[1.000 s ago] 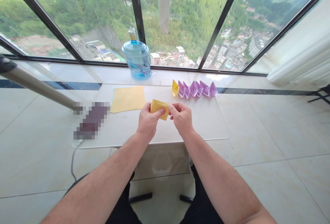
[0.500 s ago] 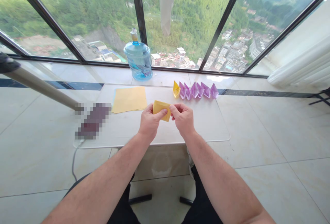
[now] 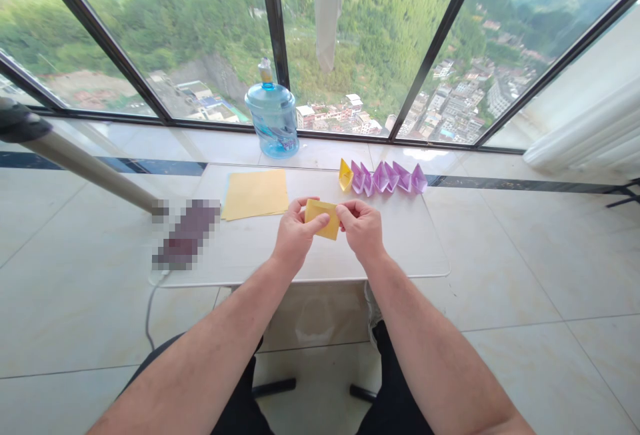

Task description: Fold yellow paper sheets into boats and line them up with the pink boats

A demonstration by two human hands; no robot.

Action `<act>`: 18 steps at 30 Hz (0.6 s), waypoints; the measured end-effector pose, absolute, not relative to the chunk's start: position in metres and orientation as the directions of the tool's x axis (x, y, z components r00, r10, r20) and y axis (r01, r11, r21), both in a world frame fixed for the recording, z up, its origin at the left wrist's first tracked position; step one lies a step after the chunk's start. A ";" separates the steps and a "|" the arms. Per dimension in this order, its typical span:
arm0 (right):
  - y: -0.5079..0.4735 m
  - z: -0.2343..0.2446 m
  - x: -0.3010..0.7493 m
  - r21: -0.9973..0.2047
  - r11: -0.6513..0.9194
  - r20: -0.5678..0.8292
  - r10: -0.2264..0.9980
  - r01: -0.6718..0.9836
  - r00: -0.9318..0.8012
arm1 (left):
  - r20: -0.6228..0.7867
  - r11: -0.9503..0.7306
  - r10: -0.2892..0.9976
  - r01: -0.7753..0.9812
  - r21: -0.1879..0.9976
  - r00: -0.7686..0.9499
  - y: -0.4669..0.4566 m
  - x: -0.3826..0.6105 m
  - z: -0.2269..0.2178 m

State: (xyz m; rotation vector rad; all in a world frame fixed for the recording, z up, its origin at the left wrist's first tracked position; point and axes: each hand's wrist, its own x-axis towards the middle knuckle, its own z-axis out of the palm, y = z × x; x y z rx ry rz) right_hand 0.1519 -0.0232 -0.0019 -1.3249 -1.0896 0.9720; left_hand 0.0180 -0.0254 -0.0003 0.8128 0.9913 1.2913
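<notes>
Yellow packet point(image 3: 325, 209) judged part-folded, with finished pieces alongside

Found over the middle of the counter point(image 3: 210, 265), between far and near edges: the packet, small, flat and of folded paper, apparently lifted off the surface.

Left hand point(image 3: 295, 231): fingers behind, thumb laid across the upward face, closed on the packet. Right hand point(image 3: 363, 225): thumb and fingertips pinched together on the packet's upper right corner. Contact on the underside hidden, so not certified.

Judged complete: along the far edge, toward the far right corner, one yellow folded piece point(image 3: 345, 176) at the left end of a row, then several purple folded pieces point(image 3: 380, 177), all with peaked ends. Exact count withheld owing to overlap.

Judged part-done: the packet in hand, seemingly several layers thick, yet lacking the peaks seen in the row.

Judged not begun: flat yellow sheets point(image 3: 256, 193) near the far left corner, with a pale bluish edge showing at left. Number in the stack not determinable.

Also recorded: at the left edge, toward the near left corner, a pixelated dark object point(image 3: 186, 235), nature not determinable, with a cable point(image 3: 149, 318) hanging below; just beyond the far edge, a blue water bottle point(image 3: 273, 118), upright.
</notes>
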 end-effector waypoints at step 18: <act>-0.017 0.002 0.179 -0.926 0.173 0.212 0.974 0.336 0.083 | 0.066 -0.067 0.997 -0.012 0.998 -0.036 -0.019 0.001 0.004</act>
